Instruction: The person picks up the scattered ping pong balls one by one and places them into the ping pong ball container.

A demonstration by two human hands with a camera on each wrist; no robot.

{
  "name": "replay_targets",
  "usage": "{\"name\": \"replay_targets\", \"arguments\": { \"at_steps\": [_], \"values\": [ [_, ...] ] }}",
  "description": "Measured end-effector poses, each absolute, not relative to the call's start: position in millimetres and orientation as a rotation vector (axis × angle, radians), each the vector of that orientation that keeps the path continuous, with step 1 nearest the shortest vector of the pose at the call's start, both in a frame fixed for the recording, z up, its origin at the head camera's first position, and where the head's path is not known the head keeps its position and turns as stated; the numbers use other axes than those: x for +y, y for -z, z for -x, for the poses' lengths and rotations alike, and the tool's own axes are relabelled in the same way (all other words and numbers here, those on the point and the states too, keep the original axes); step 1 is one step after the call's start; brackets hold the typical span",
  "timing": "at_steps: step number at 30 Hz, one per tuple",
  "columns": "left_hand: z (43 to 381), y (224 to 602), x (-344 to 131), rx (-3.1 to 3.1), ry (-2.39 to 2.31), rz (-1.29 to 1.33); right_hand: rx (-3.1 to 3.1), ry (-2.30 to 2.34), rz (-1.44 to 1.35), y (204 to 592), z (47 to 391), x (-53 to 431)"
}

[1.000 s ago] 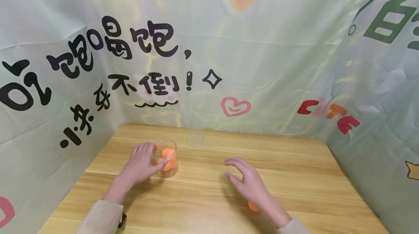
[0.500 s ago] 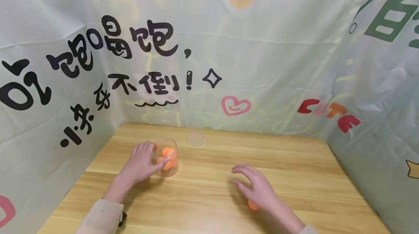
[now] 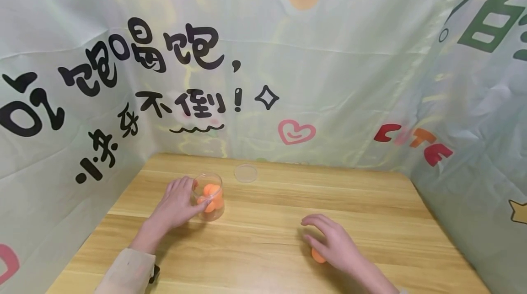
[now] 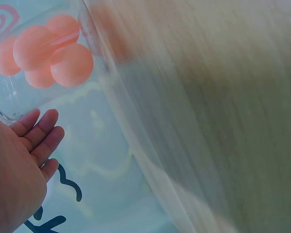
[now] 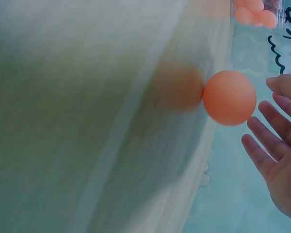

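A clear plastic jar stands upright on the left part of the table, with several orange balls inside. My left hand holds its left side near the rim, thumb across the front. In the left wrist view, the balls show through the jar wall. One loose orange ball lies on the table at the right, partly covered by my right hand. That hand hovers over it, fingers spread and slightly bent. The right wrist view shows the ball close to the fingertips, without a clear grip.
A clear round lid lies flat behind the jar, near the table's back edge. The wooden table is bounded by printed cloth walls at the back and both sides.
My right hand has drawn back to the right and nearer to me, over the loose ball. The left hand and the jar have stayed in place.
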State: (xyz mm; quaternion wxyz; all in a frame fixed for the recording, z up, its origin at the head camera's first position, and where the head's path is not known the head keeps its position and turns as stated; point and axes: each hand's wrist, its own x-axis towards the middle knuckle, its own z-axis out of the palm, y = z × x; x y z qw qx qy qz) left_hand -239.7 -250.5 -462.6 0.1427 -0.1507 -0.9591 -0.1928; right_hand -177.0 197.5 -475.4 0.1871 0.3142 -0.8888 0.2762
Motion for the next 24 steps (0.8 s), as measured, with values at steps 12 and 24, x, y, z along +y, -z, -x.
{"name": "replay_targets", "arguments": {
  "at_steps": [12,24],
  "values": [
    [240,462,-251,-2.772,0.565,0.436,-2.493,-0.746,-0.948,480,163,215],
    [240,462,-250,-2.760,0.548,0.450,-2.511,-0.723,-0.939,484,156,222]
  ]
}}
